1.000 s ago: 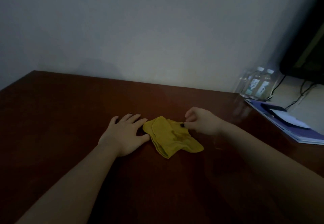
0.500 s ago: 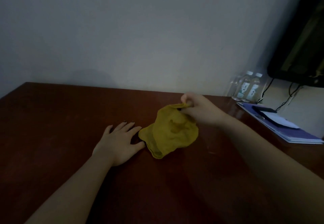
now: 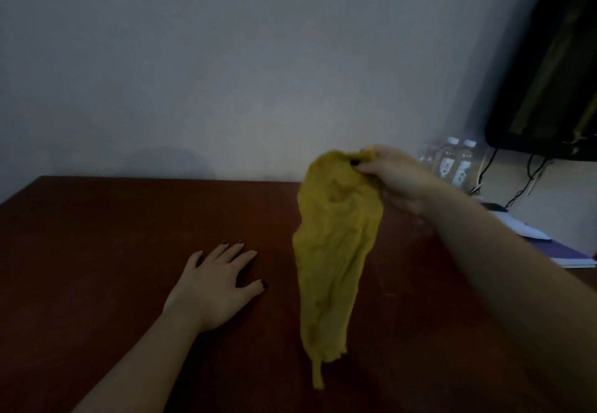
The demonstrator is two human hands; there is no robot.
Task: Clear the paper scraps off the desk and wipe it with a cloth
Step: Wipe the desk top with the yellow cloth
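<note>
My right hand (image 3: 392,180) pinches the cloth (image 3: 332,244) at its top edge, frame centre-right — limp, light (best bunched for wiping); left hand (image 3: 216,286) flat, fingers spread, on the desk (image 3: 97,235).

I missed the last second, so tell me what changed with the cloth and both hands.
The right hand, pinching the yellow cloth by one edge, raised it off the desk; the cloth unfolded and now hangs from that pinch. The left hand, which touched the cloth before, is now apart from it but stays flat on the desk. The water bottles by the wall have not moved.
</note>
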